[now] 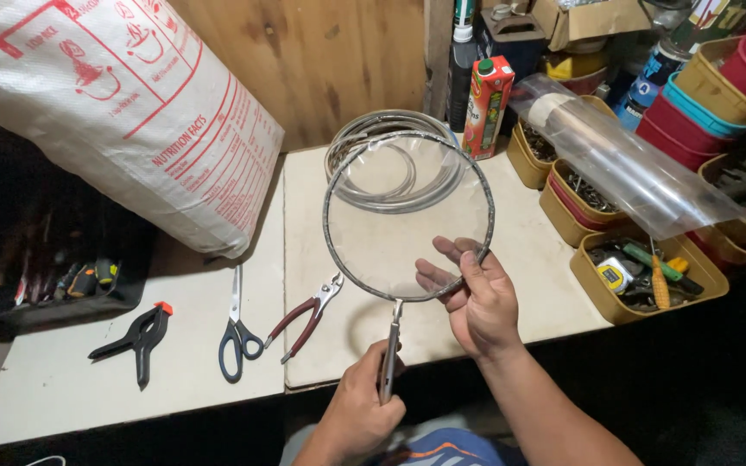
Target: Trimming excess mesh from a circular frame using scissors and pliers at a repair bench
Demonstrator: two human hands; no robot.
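A round wire hoop [407,216] on a metal handle is held up above the counter [511,285]; the left hand [360,410] is clenched on the handle; the right hand [477,298] pinches the rim, fingers [442,278] curled; pliers [308,318], scissors [237,332] and a black clamp [135,341] lie left.

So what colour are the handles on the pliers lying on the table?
Dark red, on the pliers; the head view shows them.

Both forearms are bare, no sleeves or rings, with blue clothing striped orange and white at the lap
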